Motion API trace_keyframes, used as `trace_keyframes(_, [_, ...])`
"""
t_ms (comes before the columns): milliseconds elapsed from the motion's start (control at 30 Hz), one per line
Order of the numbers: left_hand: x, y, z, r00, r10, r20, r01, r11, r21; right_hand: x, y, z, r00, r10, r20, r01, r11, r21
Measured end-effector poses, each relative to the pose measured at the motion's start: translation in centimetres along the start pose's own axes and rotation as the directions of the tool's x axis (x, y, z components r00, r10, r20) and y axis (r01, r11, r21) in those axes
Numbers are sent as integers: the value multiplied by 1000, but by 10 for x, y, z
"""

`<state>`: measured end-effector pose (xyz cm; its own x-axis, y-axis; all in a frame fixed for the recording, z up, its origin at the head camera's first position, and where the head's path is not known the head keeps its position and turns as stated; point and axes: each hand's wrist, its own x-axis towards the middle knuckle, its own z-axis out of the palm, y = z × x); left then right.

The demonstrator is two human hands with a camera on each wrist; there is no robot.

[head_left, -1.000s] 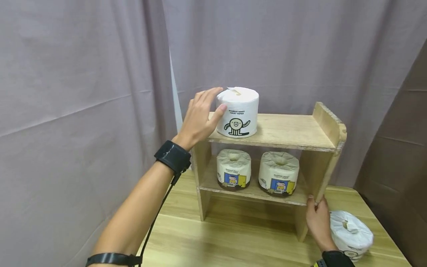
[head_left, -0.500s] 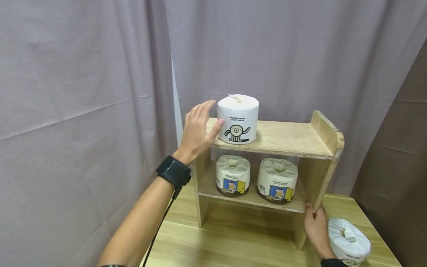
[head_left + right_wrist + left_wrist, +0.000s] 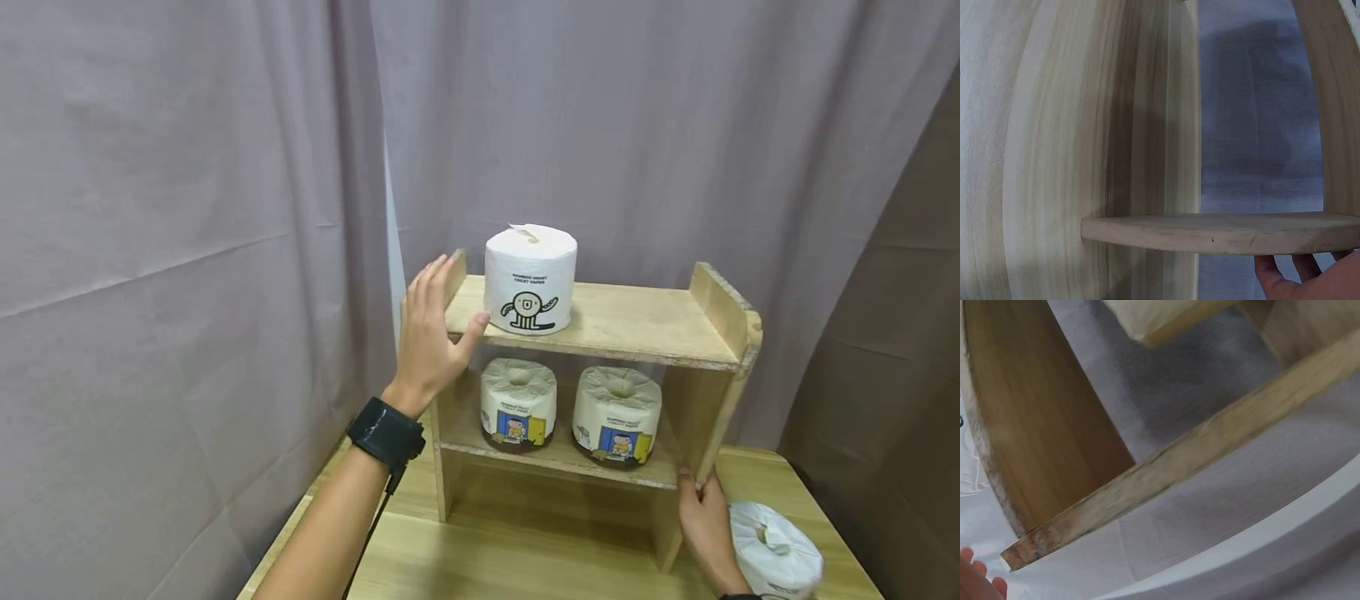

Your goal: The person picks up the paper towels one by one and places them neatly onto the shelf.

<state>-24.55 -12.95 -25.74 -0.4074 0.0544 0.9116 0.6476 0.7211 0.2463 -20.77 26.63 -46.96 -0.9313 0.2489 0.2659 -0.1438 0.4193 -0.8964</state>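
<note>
A small two-tier wooden shelf (image 3: 630,321) stands in front of me. On its top board, toward the left end, sits a white wrapped toilet roll (image 3: 529,283) with a cartoon figure. My left hand (image 3: 429,342), fingers straight, is just left of that roll, by the shelf's left side; its thumb tip overlaps the roll's lower edge in the head view. In the left wrist view only a few fingertips (image 3: 979,569) show beside the shelf's edge. Low on the right, my right hand (image 3: 705,517) grips the right side panel (image 3: 1222,234), thumb in front and fingers on its outer face.
Two greenish-white toilet rolls, a left one (image 3: 517,406) and a right one (image 3: 617,417), stand on the lower board. Another white roll (image 3: 776,554) rests on the wooden table (image 3: 525,558) beside my right hand. Grey curtains (image 3: 600,125) hang behind and to the left.
My left hand has drawn away from the upper roll, leftward and down. The right hand keeps its hold on the side panel. The shelf and rolls appear lower in the head view.
</note>
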Motion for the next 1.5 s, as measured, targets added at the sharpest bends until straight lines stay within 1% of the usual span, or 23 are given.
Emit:
trace_keyframes(133, [-21,-3,5,998,-37,-55,36,999,-26,-3,2,0,1000,5,-5,-5,1000,-10])
trace_keyframes(267, [-40,-8,9,992,-104,-77,100,994,-50,-3,1,-1,1000,8,6,-8,1000,-14])
trace_keyframes(433, [-63,-19,16,975,-211,-67,203,974,-102,-1,1,-1,1000,9,9,-9,1000,-9])
trace_keyframes(533, [-75,-23,20,959,-281,-47,273,953,-133,1,2,0,1000,9,14,-9,1000,-6])
trace_keyframes(633, [-84,-26,23,945,-325,-31,315,934,-170,0,2,0,1000,9,17,-9,1000,0])
trace_keyframes(733, [-92,-28,26,941,-336,-43,320,924,-210,-1,1,-1,1000,10,16,-10,1000,3])
trace_keyframes(933, [-105,-32,31,947,-304,-106,264,922,-283,1,3,-1,1000,-2,22,2,1000,-3])
trace_keyframes(1000, [-110,-34,33,946,-301,-123,255,920,-296,1,3,-1,1000,-2,20,3,1000,-10])
trace_keyframes(1100, [-117,-35,35,942,-305,-138,253,919,-301,1,3,-1,1000,-1,20,1,1000,-18])
trace_keyframes(1300, [-129,-35,41,931,-327,-161,272,917,-294,1,4,0,1000,-6,19,6,1000,-15])
trace_keyframes(1500, [-142,-39,48,913,-338,-230,280,926,-253,0,2,-1,1000,-2,19,3,1000,-26])
